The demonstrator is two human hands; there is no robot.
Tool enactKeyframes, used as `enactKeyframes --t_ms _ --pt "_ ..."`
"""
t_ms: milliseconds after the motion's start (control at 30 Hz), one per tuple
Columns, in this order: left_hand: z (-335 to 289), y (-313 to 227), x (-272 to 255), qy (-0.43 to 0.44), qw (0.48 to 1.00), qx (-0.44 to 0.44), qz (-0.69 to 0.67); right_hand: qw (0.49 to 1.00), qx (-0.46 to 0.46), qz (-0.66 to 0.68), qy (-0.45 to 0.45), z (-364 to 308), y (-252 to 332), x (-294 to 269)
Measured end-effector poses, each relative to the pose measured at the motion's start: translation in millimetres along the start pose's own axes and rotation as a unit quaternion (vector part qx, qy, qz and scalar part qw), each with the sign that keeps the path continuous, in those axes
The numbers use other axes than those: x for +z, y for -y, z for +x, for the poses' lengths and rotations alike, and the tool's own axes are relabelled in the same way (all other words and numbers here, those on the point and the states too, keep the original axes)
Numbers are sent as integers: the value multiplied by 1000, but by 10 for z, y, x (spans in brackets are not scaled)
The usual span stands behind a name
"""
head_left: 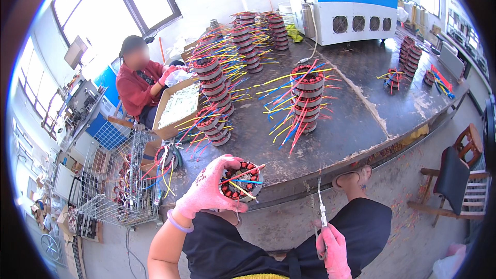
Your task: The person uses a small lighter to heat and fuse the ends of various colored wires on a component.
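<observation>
My left hand point(207, 188), in a pink glove, grips a motor stator point(238, 177) from its left side, just in front of the table edge. Red coils ring its core, and red, blue and yellow leads stick out across its open end. Lower right, my right hand point(335, 250), also gloved in pink, is closed on a slender metal tool point(322, 209) pointing up and away. Its shaft is thin with a pale section; its exact kind is unclear. Tool and stator are apart. Beyond them, a stack of stators point(307, 104) stands on the dark table point(346, 124).
More stator stacks point(212, 85) with splayed wires fill the table's left. A person point(139, 75) sits behind a cardboard box point(178, 104). A wire cart point(111, 186) stands left, a blue-and-white machine point(343, 13) at the back, a chair point(457, 175) right.
</observation>
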State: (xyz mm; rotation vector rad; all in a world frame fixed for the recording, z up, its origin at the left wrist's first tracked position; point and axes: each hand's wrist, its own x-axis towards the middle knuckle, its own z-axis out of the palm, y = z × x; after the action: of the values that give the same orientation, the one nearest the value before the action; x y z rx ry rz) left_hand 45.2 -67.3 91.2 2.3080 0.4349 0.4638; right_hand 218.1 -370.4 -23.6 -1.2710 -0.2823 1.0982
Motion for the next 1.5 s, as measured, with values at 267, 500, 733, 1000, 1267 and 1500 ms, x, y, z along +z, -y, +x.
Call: enactKeyframes --t_ms 267,500,733,1000,1267,1500 --pt "23 -44 28 29 994 -35 -95 1000 -11 24 1 -20 11 -55" --pt "3 -62 7 42 990 -56 -120 1000 -7 4 -5 -7 24 -27" --pt "-9 -10 37 34 983 -73 -166 1000 -6 2 -7 3 -9 -48" --pt "63 101 -1 58 998 15 -13 1000 20 -4 9 -29 70 -2" --pt "-15 778 8 84 984 -46 151 992 85 25 85 11 10 293" --pt "-85 1129 115 92 987 -37 127 981 151 27 116 201 -57 516"
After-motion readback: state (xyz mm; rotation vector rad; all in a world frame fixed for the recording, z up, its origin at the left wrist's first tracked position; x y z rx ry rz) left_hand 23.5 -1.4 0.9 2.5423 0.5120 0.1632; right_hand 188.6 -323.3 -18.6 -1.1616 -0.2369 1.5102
